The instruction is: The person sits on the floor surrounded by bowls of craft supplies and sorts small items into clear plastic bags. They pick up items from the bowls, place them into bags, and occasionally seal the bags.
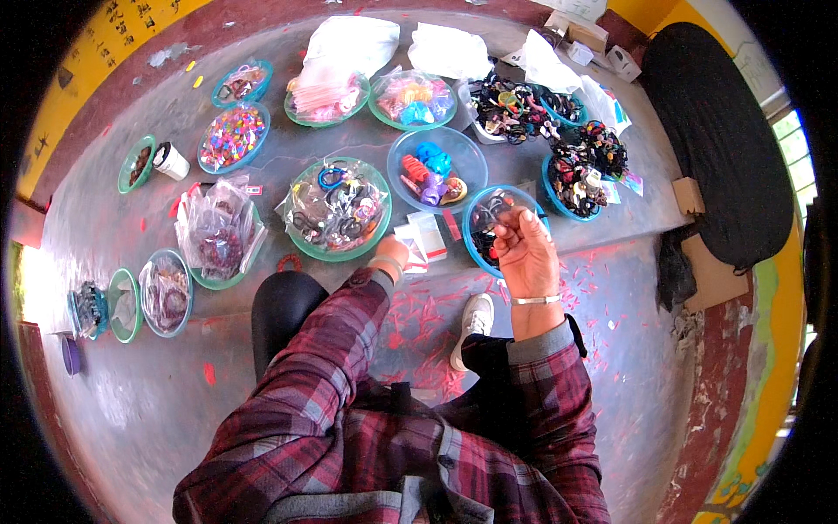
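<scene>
The clear packets [429,236] lie just beside the left hand [392,251] at its 2 o'clock, at least two overlapping, with long axes running roughly from 11 to 5 o'clock; one red strip [450,224] near them points the same way. The left hand reaches down at their edge, its fingertips hidden, so I cannot tell whether it grips. The right hand [531,258] is raised palm toward the person, fingers curled and pointing toward 11 o'clock; whether anything is pinched there I cannot tell. At its 10 o'clock stands a blue basin [470,229] with dark items inside; at its 1 o'clock, another blue basin [552,194] heaped with dark, mixed pieces. From the left hand, a large green basin [375,234] of bagged bands sits at 10 o'clock, a clear blue basin [467,155] with blue, red and purple bundles at 1, and two white sacks [353,45] at 12.
</scene>
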`<state>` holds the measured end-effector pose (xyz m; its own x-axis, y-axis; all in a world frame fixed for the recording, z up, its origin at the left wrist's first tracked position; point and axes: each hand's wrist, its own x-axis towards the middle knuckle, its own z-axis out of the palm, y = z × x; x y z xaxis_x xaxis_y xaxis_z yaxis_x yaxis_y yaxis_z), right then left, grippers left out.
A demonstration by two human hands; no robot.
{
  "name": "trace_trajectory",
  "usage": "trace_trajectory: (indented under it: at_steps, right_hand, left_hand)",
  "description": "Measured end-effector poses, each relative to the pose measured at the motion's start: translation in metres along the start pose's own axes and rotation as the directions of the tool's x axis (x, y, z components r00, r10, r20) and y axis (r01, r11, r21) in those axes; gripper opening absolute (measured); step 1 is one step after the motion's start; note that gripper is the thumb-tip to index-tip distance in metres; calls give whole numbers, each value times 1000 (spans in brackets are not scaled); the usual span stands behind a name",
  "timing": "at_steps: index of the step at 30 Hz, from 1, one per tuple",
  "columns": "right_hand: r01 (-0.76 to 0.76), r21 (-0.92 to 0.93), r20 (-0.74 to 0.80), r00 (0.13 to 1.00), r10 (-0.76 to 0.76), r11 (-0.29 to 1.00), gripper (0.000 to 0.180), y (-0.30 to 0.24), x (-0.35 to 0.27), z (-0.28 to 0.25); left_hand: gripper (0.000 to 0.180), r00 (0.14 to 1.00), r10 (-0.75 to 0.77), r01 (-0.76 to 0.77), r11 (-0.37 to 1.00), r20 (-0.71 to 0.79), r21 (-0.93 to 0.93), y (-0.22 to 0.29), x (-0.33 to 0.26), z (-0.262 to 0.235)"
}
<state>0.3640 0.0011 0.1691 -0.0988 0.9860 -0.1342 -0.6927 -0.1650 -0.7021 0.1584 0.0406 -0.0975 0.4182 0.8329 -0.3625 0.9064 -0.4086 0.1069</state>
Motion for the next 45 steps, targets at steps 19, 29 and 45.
trace_trajectory:
  at_steps: [19, 29, 45]
  right_hand:
    - [-67, -30, 4, 998, 68, 997, 13, 3, -2, 3]
    - [-112, -48, 17, 993, 113, 993, 15, 7, -2, 5]
    - [-82, -82, -41, 996, 78, 993, 15, 5, -4, 2]
  left_hand:
    - [22, 877, -238, 214, 971, -418, -103, 31, -40, -13]
    - [42, 903, -252, 209, 965, -349, -156, 35, -37, 22]
    - [27, 862, -368, -154, 467, -350, -871, 19, -57, -129]
